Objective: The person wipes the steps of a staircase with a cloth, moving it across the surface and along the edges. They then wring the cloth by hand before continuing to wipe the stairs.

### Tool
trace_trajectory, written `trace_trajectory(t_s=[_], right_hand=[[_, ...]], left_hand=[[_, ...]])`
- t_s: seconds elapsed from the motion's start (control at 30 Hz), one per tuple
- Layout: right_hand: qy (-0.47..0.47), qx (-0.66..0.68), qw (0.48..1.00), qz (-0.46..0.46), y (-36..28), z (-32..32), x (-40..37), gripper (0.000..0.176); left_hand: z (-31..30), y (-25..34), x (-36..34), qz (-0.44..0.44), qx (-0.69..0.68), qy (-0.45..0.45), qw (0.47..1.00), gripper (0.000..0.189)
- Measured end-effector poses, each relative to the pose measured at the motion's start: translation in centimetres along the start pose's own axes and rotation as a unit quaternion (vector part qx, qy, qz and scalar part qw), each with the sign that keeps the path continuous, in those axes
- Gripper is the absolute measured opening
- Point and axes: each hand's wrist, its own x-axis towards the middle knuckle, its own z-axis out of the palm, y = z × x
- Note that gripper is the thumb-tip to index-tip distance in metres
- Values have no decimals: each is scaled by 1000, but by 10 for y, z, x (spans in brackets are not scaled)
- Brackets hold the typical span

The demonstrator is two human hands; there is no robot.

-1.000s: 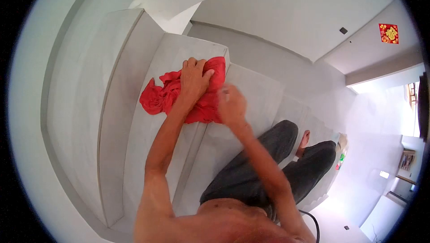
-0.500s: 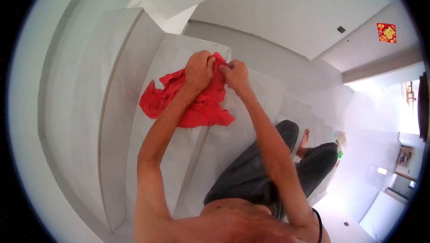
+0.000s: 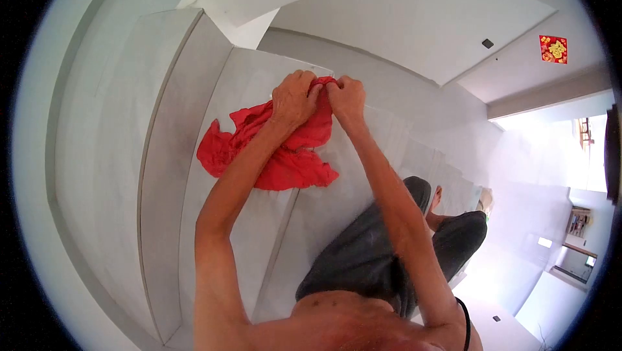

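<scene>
A crumpled red cloth (image 3: pixel 285 160) lies spread over a pale stair step (image 3: pixel 249 221), its lower part draping over the step's edge. My left hand (image 3: pixel 295 98) grips its upper edge, fingers curled round the fabric. Just to the right, my right hand (image 3: pixel 348 98) pinches the same edge, thumb pressed against it. A short, bunched stretch of cloth spans the gap between both hands. My left forearm crosses over the cloth and hides part of it.
Stair risers (image 3: pixel 178 92) rise on the left, and lower steps descend to the right past my bent legs (image 3: pixel 363 254) in dark trousers. A white wall (image 3: pixel 414 33) stands beyond the stairs, with a red and gold decoration (image 3: pixel 553 49) further right.
My right hand has closed more fully on the cloth's upper edge, its thumb now nearer my left hand. The edge between the hands is bunched and lies more level.
</scene>
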Motion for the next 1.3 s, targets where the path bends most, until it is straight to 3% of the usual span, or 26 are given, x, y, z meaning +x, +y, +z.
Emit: trace_trajectory(t_s=[0.17, 0.27, 0.47, 0.57, 0.7, 0.9, 1.0, 1.1, 1.3], right_hand=[[-13, 15, 999, 42, -10, 1, 2, 29], [44, -36, 998, 27, -17, 9, 4, 29], [10, -34, 998, 60, -26, 0, 14, 29], [35, -62, 997, 4, -5, 11, 1, 30], [-14, -42, 996, 80, -19, 7, -13, 31], [12, -56, 997, 51, -17, 4, 21, 29], [28, -95, 995, -9, -17, 1, 5, 29], [3, -71, 997, 43, -18, 2, 3, 30], [22, -98, 995, -24, -13, 3, 17, 29]], left_hand=[[15, -5, 10, -32, -17, -8, 999, 18], [14, 4, 17, -70, -19, -23, 997, 17], [19, 5, 27, -90, -19, -30, 995, 22], [17, 7, 11, -70, -12, -39, 997, 23], [7, 9, -7, -71, -28, -20, 997, 24], [21, 14, 21, -94, -30, 6, 995, 24], [11, 17, 16, -101, -32, -4, 994, 23], [12, 16, 11, -107, -27, -19, 994, 24], [14, 14, 20, -104, -42, -5, 994, 24]])
